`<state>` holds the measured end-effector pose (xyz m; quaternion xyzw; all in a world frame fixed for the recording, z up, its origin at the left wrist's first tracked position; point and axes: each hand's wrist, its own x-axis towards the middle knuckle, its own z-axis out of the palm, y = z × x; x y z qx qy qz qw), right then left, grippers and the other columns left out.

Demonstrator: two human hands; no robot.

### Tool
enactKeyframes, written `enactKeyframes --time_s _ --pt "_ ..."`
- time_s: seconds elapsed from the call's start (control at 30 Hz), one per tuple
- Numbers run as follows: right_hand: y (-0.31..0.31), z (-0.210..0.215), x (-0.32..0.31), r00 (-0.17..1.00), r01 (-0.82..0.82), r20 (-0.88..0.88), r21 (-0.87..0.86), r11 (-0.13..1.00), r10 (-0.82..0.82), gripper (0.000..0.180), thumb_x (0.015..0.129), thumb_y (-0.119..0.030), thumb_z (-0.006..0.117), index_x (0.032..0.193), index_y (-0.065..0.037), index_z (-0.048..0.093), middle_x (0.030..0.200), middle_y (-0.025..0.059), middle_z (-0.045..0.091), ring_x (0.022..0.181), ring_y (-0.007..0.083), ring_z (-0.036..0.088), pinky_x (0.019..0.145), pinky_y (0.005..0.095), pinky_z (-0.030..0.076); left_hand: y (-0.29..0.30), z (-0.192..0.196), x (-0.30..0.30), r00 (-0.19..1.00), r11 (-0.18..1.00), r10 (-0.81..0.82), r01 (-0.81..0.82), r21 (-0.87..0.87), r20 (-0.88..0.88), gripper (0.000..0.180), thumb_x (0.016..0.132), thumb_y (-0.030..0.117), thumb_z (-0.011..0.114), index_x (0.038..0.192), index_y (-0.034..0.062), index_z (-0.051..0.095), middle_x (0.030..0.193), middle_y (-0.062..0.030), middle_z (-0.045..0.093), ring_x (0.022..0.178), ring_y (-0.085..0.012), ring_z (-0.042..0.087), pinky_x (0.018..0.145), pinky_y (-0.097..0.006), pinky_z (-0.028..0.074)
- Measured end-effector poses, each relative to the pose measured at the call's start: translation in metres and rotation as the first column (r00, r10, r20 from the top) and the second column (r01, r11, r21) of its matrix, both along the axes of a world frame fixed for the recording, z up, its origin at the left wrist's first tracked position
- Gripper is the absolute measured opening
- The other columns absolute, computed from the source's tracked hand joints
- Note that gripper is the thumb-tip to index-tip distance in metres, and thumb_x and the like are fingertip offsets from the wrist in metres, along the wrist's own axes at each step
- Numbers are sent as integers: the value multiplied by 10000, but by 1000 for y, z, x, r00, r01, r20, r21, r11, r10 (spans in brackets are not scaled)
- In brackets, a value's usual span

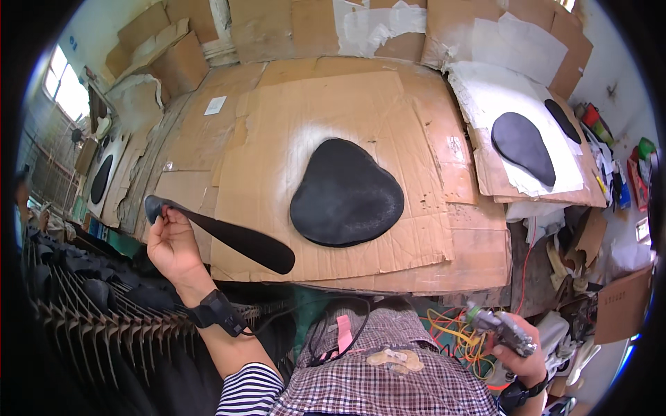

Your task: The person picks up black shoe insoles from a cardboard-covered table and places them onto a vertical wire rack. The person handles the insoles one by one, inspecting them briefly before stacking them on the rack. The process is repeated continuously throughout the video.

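Note:
My left hand [172, 251] is raised at the left, near the front edge of the cardboard-covered table. Its fingers pinch one end of a thin black padded sheet [239, 239], which is seen nearly edge-on and slants down to the right. A rounded, roughly triangular black pad [347, 194] lies flat on the cardboard sheet [270, 125] in the middle of the table. Low at the right, my right hand [522, 364] is wrapped round a metal spray gun [503, 328], its nozzle pointing up and left. It is held off the table's front edge.
At the right, a white-covered board [479, 90] bears a black pad [522, 142] and a smaller dark piece [562, 120]. A metal rack [104, 326] with several black pieces stands low at the left. Orange and yellow hoses [451, 326] tangle near my right hand. Cardboard walls stand behind the table.

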<state>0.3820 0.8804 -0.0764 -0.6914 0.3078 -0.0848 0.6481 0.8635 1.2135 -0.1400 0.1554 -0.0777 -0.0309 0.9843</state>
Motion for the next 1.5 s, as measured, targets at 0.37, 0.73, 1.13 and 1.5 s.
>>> enactKeyframes --time_s 0.37,0.73,1.13,1.5 --pt "22 -13 65 958 233 173 -12 972 -227 545 814 -229 730 1221 39 485 843 73 618 743 146 617 686 281 507 14 -11 -8 1000 998 -6 5 56 18 161 867 -30 476 990 -106 547 1002 -190 627 941 -267 609 896 -353 492" --pt "24 1 8 976 217 16 -150 964 -218 606 805 -264 733 1247 61 476 799 68 621 694 127 596 649 261 488 9 -15 -1 1000 996 18 -18 83 -5 165 871 -25 467 986 -110 550 1000 -184 623 966 -257 605 937 -355 480" --pt "29 -13 55 979 77 190 -9 997 -74 519 823 -142 700 1258 32 477 879 81 629 763 154 618 710 288 498 -10 -9 -8 999 996 11 -7 91 -44 155 831 -60 507 982 -86 533 947 -173 623 893 -260 607 853 -356 510" --pt "15 -11 25 952 302 83 -110 947 -294 543 811 -186 711 1247 42 482 832 60 621 714 128 593 685 261 486 6 -23 -8 998 993 -55 56 99 -16 189 873 -30 465 1025 -104 550 1030 -183 629 975 -255 611 932 -369 483"
